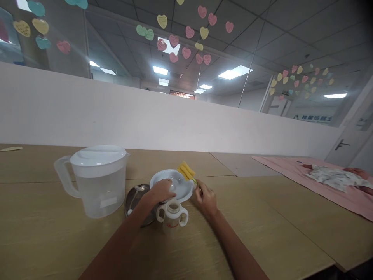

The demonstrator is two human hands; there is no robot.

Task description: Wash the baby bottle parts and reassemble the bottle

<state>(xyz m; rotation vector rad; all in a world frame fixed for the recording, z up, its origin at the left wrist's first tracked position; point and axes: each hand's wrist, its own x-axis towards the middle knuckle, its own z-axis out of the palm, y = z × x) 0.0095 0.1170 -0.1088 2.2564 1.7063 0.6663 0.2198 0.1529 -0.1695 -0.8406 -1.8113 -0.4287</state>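
Note:
My right hand (206, 197) is closed on the thin green handle of a bottle brush (187, 171). Its yellow sponge head is held over the right rim of a white bowl (186, 195). Over the bowl's left side, my left hand (162, 190) reaches in with fingers curled down. Something pale and see-through shows by its fingertips, too unclear to name. Just in front of the bowl stands an uncapped baby bottle (171, 219) with two white handles and red print. Partly under my left forearm lies a round metal tray (128, 202) with a small white-tipped straw piece on it.
To the left stands a lidded translucent pitcher (100, 186) containing water. A pink cloth (279, 165) covers the table's right side, with a doll-like figure in patterned white clothing (335, 177) on it. A low white wall (175, 124) runs behind the table (262, 229).

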